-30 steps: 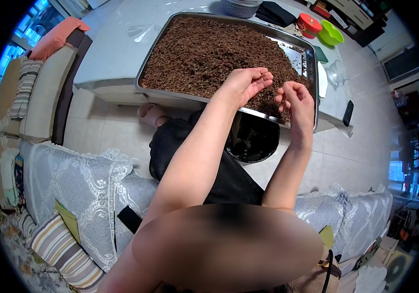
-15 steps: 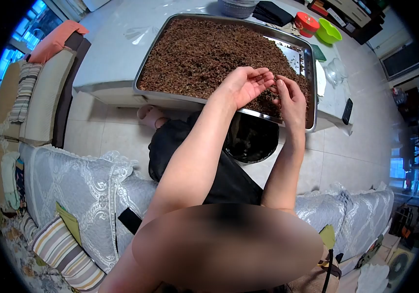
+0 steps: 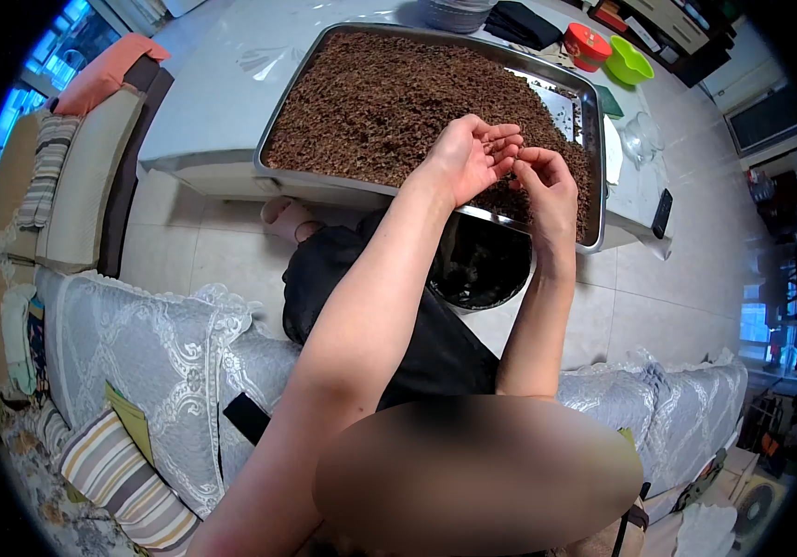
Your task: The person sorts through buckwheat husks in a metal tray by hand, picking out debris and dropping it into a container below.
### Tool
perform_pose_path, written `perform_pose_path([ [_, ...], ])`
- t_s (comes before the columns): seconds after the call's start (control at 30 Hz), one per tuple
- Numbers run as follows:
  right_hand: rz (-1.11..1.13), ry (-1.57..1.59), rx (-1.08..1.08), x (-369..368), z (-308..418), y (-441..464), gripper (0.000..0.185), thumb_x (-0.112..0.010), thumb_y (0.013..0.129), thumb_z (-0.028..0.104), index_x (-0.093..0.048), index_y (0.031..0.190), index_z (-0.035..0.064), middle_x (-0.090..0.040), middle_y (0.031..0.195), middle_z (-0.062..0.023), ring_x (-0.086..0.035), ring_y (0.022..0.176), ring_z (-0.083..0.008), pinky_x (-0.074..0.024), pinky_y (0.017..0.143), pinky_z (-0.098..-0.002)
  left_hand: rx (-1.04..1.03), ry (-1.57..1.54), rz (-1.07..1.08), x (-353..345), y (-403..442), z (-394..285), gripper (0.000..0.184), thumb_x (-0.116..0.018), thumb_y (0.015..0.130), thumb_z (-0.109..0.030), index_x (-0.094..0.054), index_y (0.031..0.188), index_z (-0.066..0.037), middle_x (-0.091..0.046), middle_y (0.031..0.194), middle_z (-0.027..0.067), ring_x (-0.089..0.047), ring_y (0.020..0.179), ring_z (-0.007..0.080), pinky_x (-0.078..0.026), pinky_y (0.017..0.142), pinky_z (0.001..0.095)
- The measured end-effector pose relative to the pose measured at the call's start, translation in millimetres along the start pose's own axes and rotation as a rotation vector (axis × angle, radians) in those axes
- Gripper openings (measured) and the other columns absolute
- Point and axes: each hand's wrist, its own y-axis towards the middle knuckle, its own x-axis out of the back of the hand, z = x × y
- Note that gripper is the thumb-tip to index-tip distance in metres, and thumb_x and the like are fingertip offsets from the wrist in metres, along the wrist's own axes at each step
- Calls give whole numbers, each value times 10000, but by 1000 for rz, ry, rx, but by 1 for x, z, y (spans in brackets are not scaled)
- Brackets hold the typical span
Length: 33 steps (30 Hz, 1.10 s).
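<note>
Brown flakes [image 3: 389, 102] filled most of a large metal tray [image 3: 262, 153] on the worktop [image 3: 199, 121], lying beneath both hands and spreading far beyond the left hand [image 3: 475, 165]. That hand was open, palm turned up and fingers loosely curled over the tray's near side. The right hand [image 3: 547, 186] was half curled just beside it, thumb and forefinger drawn close together near the left fingertips; whether those two met, or pinched a flake between them, could not be made out.

Any lettering on the red tub [image 3: 589, 48], beyond the right hand at the far side, was too small to read. A green bowl [image 3: 629, 61] stood just beside that tub.

The flakes looked dry, crumbly and dark reddish brown, with paler specks mixed through, heaped thickly past the left hand. Beyond the right hand they thinned out, and bright tray bottom showed with scattered crumbs. A black bin [image 3: 482, 274] stood below the hands at the tray's near edge, and a remote control [image 3: 662, 213] lay to the right of the right hand.
</note>
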Motion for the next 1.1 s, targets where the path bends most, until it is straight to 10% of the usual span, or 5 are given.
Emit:
perform_pose_path([
  [1.1,-94,564,-117,-2,5,-2,200,-629,938,106,-630,1084,-32,-676,981,-97,-644,815,-128,-524,679,-229,73,498,112,-12,-10,3,192,-609,967,-214,-588,915,-30,-558,763,-22,-493,620,17,-395,471,117],
])
